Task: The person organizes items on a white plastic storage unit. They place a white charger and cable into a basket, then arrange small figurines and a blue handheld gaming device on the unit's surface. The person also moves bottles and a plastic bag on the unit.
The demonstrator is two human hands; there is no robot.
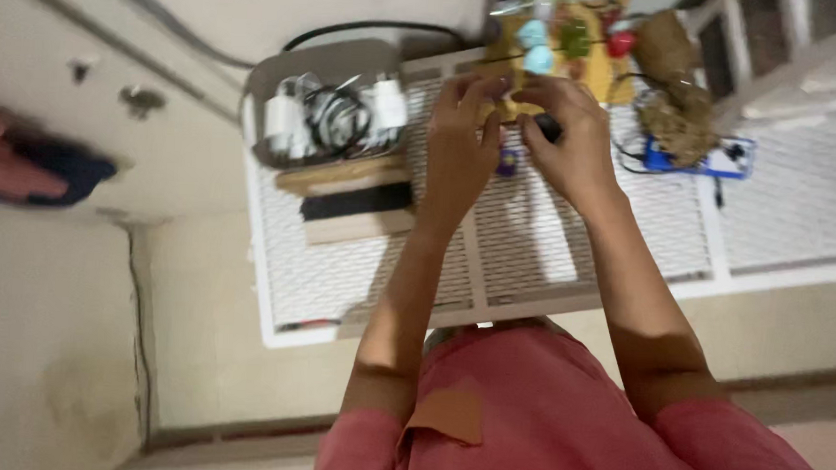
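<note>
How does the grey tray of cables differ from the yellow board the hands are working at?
The grey tray holds white chargers and coiled black cable; the yellow board carries small coloured pieces. The tray sits untouched to the left; the left hand and right hand meet at the board's edge. Both rest on the white grille.

A flat blue and white packet (701,161) lies on the white grille, right of the hands. Its print is blurred. No signs or screens show.

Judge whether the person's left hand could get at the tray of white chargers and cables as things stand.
Probably yes: the left hand hovers just beside the tray, with nothing visible between them, though its fingers are busy.
</note>
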